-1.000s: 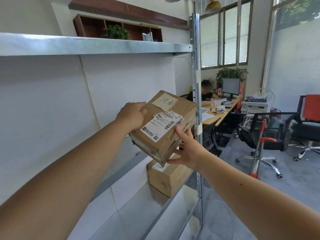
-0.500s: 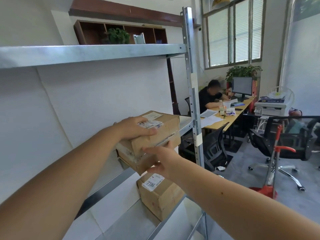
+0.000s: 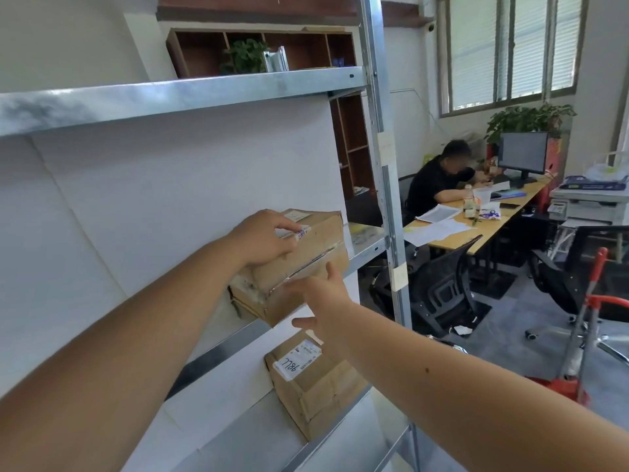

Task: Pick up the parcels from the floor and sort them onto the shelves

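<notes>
Item 1: cardboard parcel (image 3: pixel 299 264), brown, taped, with white labels on top. It is set on the middle shelf (image 3: pixel 366 247) of a metal rack, toward the shelf's right end, its near corner overhanging the front edge.

Item 2: left hand (image 3: pixel 263 238), laid over the parcel's top near edge, fingers curled down on the label; the parcel is held by it.

Item 3: right hand (image 3: pixel 323 301), open, fingers spread, fingertips close to the parcel's front face; contact cannot be told.

Item 4: second parcel (image 3: pixel 316 379), cardboard, labelled "7786", placed on the lower shelf (image 3: pixel 340 434) at its front edge, directly below the first.

Item 5: upper shelf (image 3: pixel 190 97), galvanised metal, seen from beneath.
</notes>
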Demonstrator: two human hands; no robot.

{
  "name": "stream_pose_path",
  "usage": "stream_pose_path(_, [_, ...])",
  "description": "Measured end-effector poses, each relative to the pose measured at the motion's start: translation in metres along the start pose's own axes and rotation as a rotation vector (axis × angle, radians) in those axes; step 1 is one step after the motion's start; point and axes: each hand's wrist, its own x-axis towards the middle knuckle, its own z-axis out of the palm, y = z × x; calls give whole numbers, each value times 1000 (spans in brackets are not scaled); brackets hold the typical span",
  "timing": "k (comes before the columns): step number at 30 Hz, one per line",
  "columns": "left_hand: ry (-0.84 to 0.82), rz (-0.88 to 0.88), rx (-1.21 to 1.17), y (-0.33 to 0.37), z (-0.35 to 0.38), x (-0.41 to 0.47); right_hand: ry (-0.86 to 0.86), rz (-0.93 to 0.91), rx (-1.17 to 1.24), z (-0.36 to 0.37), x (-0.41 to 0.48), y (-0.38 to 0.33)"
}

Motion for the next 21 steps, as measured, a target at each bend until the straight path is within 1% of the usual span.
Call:
stream_pose_path(5, [83, -7, 89, -2, 14, -6, 70, -50, -130, 2, 9, -11])
stream_pose_path(9, [167, 38, 359, 4, 21, -13, 64, -160, -181, -2, 18, -17])
stream_pose_path(11, [206, 70, 443, 4, 25, -14, 89, -239, -243, -1, 18, -19])
stream_pose_path(13, [230, 95, 478, 1, 28, -17, 146, -346, -511, 1, 20, -17])
stream_pose_path(15, [267, 121, 496, -7, 35, -22, 160, -513, -787, 0, 23, -15])
stream_pose_path(18, [370, 135, 492, -26, 48, -34, 110, -674, -1098, -5, 28, -13])
stream_pose_path(21, [446, 124, 483, -42, 50, -53, 63, -794, -1317, 0, 30, -17])
